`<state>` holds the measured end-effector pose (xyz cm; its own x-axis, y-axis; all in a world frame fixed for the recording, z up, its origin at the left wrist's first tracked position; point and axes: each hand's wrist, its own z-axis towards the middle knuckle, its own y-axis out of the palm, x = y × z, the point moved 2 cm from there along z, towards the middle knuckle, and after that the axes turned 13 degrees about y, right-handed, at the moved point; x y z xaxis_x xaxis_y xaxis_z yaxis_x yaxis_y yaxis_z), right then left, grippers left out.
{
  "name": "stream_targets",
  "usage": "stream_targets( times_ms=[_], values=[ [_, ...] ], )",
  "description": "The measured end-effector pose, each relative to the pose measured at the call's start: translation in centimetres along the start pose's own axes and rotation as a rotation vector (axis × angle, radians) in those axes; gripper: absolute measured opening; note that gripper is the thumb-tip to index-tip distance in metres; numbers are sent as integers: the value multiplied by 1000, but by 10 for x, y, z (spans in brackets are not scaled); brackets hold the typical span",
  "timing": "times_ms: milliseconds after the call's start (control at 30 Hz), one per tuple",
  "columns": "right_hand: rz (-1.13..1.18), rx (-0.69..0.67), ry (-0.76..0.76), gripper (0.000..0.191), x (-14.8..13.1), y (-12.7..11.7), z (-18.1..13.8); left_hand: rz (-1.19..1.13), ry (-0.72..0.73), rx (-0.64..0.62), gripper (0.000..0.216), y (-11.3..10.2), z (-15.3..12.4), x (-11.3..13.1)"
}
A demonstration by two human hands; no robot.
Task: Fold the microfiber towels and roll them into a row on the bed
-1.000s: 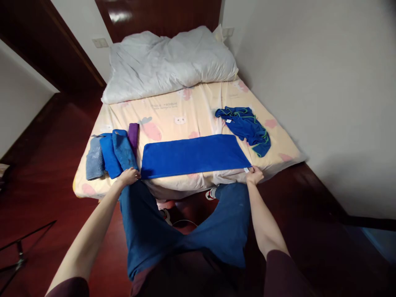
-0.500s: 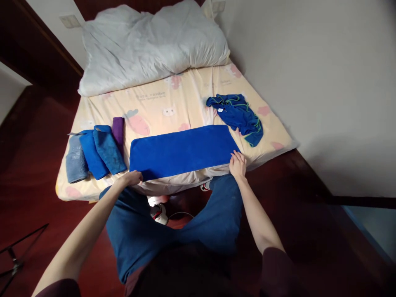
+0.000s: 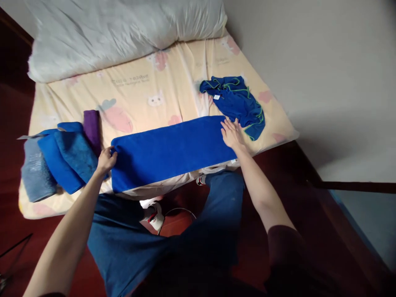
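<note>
A long blue towel [image 3: 168,152], folded into a strip, lies across the near edge of the bed [image 3: 173,88]. My left hand [image 3: 107,159] is at the towel's left end with its fingers curled on the edge. On the towel's right end, my right hand [image 3: 231,134] lies flat with its fingers spread. Left of the towel sit several folded towels: two blue ones [image 3: 66,154], a grey-blue one [image 3: 35,175] and a purple one [image 3: 92,128].
A crumpled blue garment with green trim [image 3: 236,103] lies on the bed just beyond my right hand. A white duvet [image 3: 123,31] is bunched at the head of the bed. A wall runs along the right. Dark red floor and a shoe [image 3: 153,216] lie below.
Both hands have moved from the towel's near corners up along its short ends. My right hand has opened flat on the towel. The view has shifted closer to the bed.
</note>
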<state>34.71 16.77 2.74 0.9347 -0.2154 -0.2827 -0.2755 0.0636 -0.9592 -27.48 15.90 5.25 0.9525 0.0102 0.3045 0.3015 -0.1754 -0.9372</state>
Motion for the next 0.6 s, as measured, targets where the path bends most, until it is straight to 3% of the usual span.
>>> stream_targets(
  times_ms=[200,400,500,600],
  values=[
    [-215,-85,-119,61,21,-2,77,-29,85,282,57,30,29,-13],
    [-322,-68,53,63,56,2,143,0,117,578,50,47,41,-26],
    [-306,26,119,57,44,4,158,17,165,609,49,51,44,-28],
    [-226,72,69,47,17,6,156,6,164,570,52,50,49,-31]
  ],
)
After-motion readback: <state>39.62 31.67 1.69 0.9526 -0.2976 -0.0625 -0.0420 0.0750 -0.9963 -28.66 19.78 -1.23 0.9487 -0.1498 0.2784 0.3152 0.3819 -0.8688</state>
